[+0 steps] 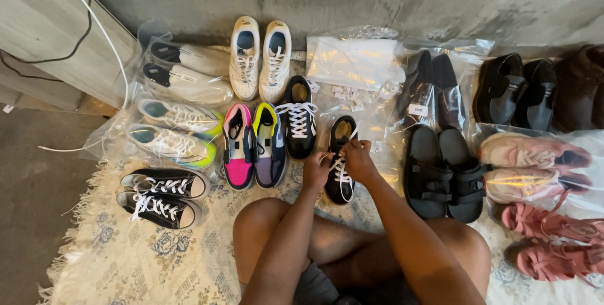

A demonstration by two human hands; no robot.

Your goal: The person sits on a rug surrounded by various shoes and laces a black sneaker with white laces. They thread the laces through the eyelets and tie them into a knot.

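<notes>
Both hands pinch the white laces of a black sneaker (pixel 341 160) on the rug (pixel 126 255): left hand (pixel 316 168) and right hand (pixel 358 157), just right of its laced twin (pixel 298 116).

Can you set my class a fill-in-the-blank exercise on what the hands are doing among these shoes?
1. Both hands, the left hand and the right hand, are working the white ____ of a black sneaker.
2. That sneaker's partner stands to its ____ in the picture.
3. The pair of black sandals lies to the ____ of the hands in the picture.
4. The shoes and the person's knees rest on a fringed ____.

Missing words: laces; left; right; rug
</notes>
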